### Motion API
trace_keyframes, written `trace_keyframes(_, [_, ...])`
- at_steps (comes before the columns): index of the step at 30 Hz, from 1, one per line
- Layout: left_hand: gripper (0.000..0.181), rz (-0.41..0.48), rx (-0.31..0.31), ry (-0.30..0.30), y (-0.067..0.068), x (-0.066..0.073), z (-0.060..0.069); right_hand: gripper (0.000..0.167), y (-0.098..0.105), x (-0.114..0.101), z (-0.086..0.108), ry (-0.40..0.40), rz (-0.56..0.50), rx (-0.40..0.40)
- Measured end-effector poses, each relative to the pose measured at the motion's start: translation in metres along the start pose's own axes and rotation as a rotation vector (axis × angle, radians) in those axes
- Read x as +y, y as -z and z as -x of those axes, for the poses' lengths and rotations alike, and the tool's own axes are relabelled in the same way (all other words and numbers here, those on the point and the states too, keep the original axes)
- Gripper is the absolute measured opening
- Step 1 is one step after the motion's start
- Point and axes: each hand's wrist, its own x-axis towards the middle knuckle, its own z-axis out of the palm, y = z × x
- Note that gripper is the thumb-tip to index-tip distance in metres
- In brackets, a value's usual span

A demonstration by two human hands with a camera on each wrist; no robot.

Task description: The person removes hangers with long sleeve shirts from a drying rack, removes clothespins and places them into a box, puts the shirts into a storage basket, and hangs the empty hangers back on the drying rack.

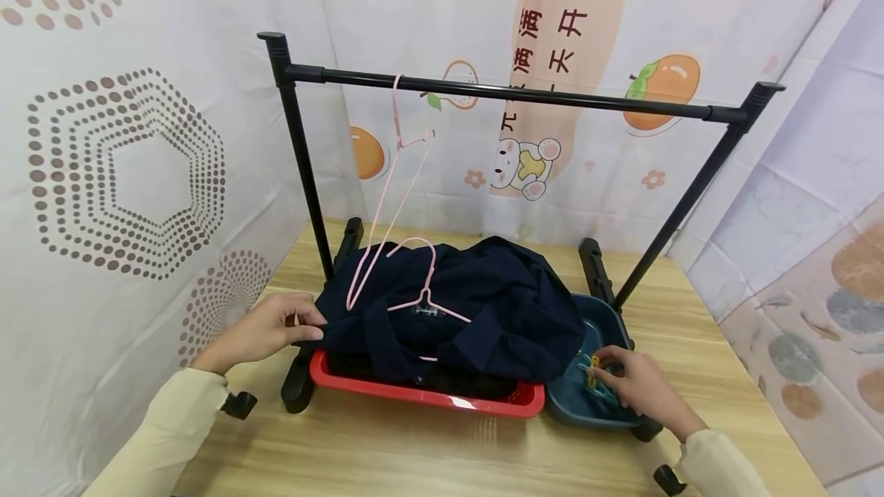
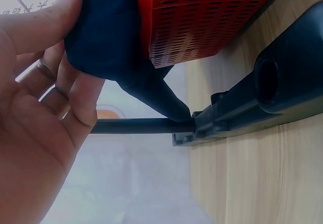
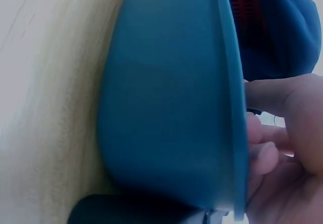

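Observation:
A navy collared garment [image 1: 511, 290] lies bunched over a red basket [image 1: 442, 399]. My left hand [image 1: 279, 324] pinches the garment's left edge between thumb and fingers; in the left wrist view its cloth [image 2: 103, 37] hangs beside the basket's perforated wall [image 2: 194, 22]. A pink hanger [image 1: 430, 282] sits in the garment, its hook standing out of the collar. At the right, my right hand [image 1: 638, 382] holds a yellow clothespin [image 1: 592, 371] over a blue basin [image 1: 576, 413]. Teal clothespins [image 1: 608, 396] show below it. In the right wrist view the basin's wall [image 3: 166, 93] hides the fingertips and the clothespin.
A black clothes rack [image 1: 525, 94] spans the wooden table [image 1: 387, 451], with its feet [image 1: 298, 386] beside the basket and basin. Another pink hanger [image 1: 376, 213] hangs from its rail, the lower end against the garment. Printed curtains [image 1: 442, 14] stand behind and at both sides.

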Motion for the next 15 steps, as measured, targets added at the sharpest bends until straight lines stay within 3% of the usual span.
trace_keyframes(9, [0.021,-0.01,0.008,-0.011,-0.001,-0.002,0.001,0.019,-0.01,-0.004,-0.003,0.143,0.252,0.015])
trace_keyframes(15, [0.021,-0.013,0.01,-0.013,-0.001,-0.003,0.0,0.016,-0.015,-0.008,-0.003,0.182,0.312,0.005])
